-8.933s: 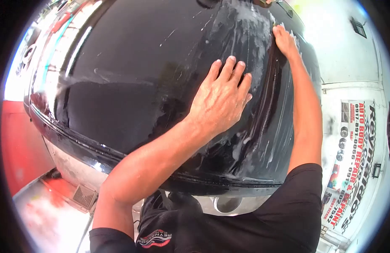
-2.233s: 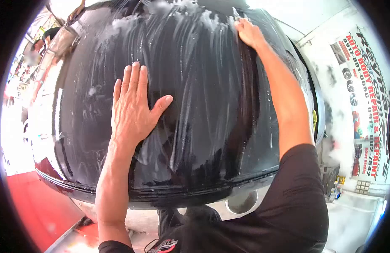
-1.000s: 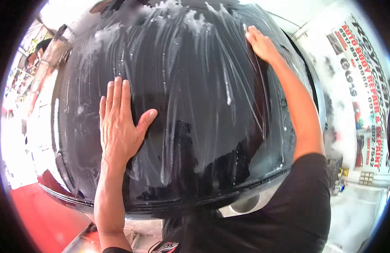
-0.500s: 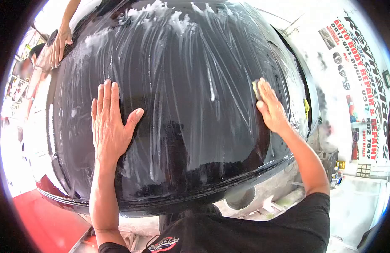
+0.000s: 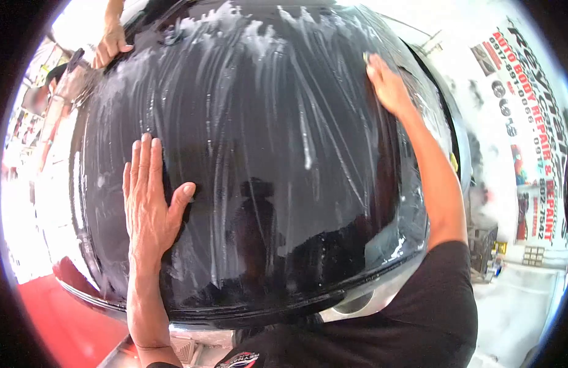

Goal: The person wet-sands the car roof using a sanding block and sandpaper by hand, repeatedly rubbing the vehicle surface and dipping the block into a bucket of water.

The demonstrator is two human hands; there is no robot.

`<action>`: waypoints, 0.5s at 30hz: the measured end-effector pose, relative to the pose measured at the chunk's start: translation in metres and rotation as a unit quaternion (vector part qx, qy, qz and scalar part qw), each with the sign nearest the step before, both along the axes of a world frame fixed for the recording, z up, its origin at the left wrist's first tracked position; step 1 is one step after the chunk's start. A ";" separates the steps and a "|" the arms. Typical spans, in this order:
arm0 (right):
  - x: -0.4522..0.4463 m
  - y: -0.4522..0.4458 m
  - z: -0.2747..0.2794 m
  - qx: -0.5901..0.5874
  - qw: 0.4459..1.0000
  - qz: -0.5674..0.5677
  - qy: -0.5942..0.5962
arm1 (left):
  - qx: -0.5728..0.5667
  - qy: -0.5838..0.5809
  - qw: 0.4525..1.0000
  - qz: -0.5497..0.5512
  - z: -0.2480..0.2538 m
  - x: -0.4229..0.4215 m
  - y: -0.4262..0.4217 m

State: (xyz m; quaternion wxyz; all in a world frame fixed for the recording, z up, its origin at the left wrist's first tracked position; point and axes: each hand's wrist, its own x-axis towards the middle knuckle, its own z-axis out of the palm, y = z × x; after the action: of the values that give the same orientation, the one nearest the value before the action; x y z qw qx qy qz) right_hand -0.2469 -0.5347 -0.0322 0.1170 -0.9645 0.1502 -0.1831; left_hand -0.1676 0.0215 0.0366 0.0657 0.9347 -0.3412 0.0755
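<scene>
A glossy black car panel [image 5: 259,135] fills most of the head view, wet and streaked with whitish residue, thickest at its far end. My left hand [image 5: 148,205] lies flat on the panel's left part, fingers together and thumb spread, holding nothing. Far forward near the panel's right side, my right hand [image 5: 389,89] is closed on a small yellowish-grey pad [image 5: 366,58] pressed to the surface. Most of the pad is hidden under the fingers. My right arm stretches out over the panel.
Another person's hand [image 5: 112,44] is at the panel's far left edge. A printed sign [image 5: 523,122] hangs on the right wall. Small containers [image 5: 495,260] stand at the right. Red floor [image 5: 63,325] shows at lower left, and a round grey object [image 5: 356,303] sits below the panel's near edge.
My right hand has slid the pad forward along the panel's right side. My left hand stays flat, slightly lower left in view. The other person's hand has shifted forward, its fingers more curled.
</scene>
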 end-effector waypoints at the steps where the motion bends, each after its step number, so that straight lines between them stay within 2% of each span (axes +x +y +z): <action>1: -0.048 0.026 0.006 0.022 1.000 0.000 0.007 | 0.003 -0.004 1.000 -0.001 0.000 0.000 0.000; 4: -0.148 0.066 0.006 0.063 0.997 -0.030 0.037 | -0.003 -0.009 1.000 0.003 0.000 -0.001 -0.003; 6: -0.149 0.048 -0.001 0.068 0.997 -0.019 0.033 | 0.001 -0.005 1.000 0.007 0.000 -0.002 -0.003; 8: -0.103 0.008 -0.010 0.071 0.997 -0.035 0.006 | 0.001 0.006 1.000 0.010 0.003 -0.001 -0.005; 12: 0.036 -0.082 0.000 0.063 0.993 -0.072 0.063 | 0.006 0.005 1.000 0.011 0.006 -0.002 -0.008; 15: 0.073 -0.096 -0.001 0.028 0.993 -0.102 0.049 | -0.005 -0.003 1.000 -0.001 0.007 0.002 -0.005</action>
State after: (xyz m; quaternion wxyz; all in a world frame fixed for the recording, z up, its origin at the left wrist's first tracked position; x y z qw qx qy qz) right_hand -0.1742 -0.6308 -0.0332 0.1178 -0.9482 0.2583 -0.1424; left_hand -0.1651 0.0164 0.0432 0.0694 0.9338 -0.3419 0.0800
